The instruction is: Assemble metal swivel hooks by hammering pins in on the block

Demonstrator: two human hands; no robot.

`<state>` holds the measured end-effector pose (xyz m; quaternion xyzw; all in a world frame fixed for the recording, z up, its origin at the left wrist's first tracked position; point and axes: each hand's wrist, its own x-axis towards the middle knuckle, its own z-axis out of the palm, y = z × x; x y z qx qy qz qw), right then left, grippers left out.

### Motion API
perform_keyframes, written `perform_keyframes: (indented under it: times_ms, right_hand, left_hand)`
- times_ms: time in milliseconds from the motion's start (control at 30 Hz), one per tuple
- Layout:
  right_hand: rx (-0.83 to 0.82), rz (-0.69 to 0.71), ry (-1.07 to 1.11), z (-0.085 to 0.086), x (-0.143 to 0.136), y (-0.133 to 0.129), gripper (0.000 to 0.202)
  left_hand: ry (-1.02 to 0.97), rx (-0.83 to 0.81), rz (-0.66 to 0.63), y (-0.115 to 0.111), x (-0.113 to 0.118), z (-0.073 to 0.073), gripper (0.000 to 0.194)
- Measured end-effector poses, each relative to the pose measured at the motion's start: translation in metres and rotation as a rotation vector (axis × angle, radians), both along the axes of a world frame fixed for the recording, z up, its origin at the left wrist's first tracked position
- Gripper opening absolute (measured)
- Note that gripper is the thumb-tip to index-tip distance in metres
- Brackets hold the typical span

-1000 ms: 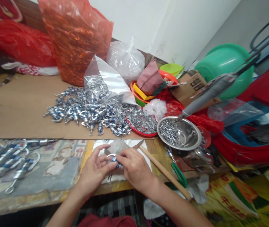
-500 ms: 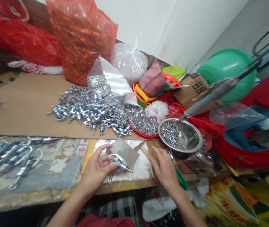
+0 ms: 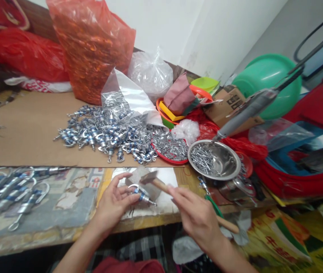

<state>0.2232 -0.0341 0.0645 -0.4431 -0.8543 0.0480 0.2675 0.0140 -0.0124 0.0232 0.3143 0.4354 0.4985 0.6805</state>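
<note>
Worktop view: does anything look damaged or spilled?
The printed covering looks torn: a ragged, pale patch shows through right of the blue-and-silver fittings. I see no clear spill.

Left hand (image 3: 118, 201): metal fitting (image 3: 142, 195), above metal block (image 3: 147, 184) near bench (image 3: 133, 226) front edge. Right hand (image 3: 197, 212): hammer (image 3: 163, 185), head blurred, apparently raised over block. Steel bowl (image 3: 226, 165) holds pins.
</note>
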Motion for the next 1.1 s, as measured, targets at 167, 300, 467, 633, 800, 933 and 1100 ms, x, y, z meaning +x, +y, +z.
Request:
perform_keyframes:
  times_ms: [167, 300, 467, 633, 800, 933, 1100]
  right_hand:
    - [-0.017, -0.045, -0.064, -0.012, -0.001, -0.007, 0.051]
    - [-0.111, -0.067, 0.004, -0.021, 0.003, -0.013, 0.046]
    - [-0.237, -0.291, 0.266, -0.046, 0.032, 0.003, 0.036]
    - [-0.383, -0.336, 0.081, -0.056, 0.053, 0.037, 0.029]
    - [-0.177, -0.399, -0.125, -0.043, 0.031, 0.104, 0.028]
    - [-0.242, -0.449, -0.196, -0.043, 0.009, 0.167, 0.024]
    - [-0.272, -0.447, -0.164, -0.042, 0.005, 0.195, 0.031]
  left_hand:
    - [-0.009, -0.003, 0.012, 0.000, -0.001, -0.004, 0.061]
    - [-0.014, -0.008, 0.021, 0.001, 0.001, -0.004, 0.065]
    - [0.136, -0.030, 0.019, 0.001, 0.000, -0.003, 0.040]
    - [0.554, 0.153, -0.061, 0.003, -0.006, -0.003, 0.013]
    - [0.768, 0.443, 0.052, 0.002, -0.008, -0.010, 0.013]
    - [0.797, 0.542, 0.078, 0.002, -0.008, -0.010, 0.010]
    - [0.748, 0.492, -0.004, 0.003, -0.009, -0.007, 0.009]
